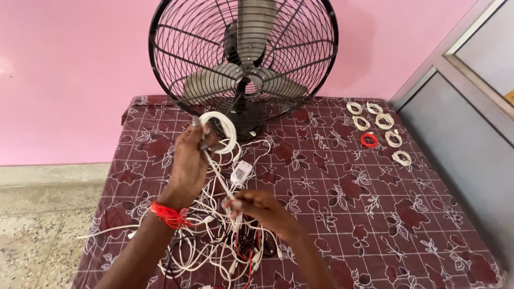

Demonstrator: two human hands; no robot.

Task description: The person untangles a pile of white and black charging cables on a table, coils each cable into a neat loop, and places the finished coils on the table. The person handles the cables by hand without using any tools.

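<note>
My left hand is raised above the table and holds a white cable wound into a round coil. The cable's loose end runs down to my right hand, which pinches it just above a tangled heap of white, red and black cables. A small white charger plug lies in the heap between my hands. A red thread band is tied on my left wrist.
A black cage fan stands at the back of the table on a maroon flowered cloth. Several coiled white cables and one red coil lie at the far right. A grey cabinet is on the right.
</note>
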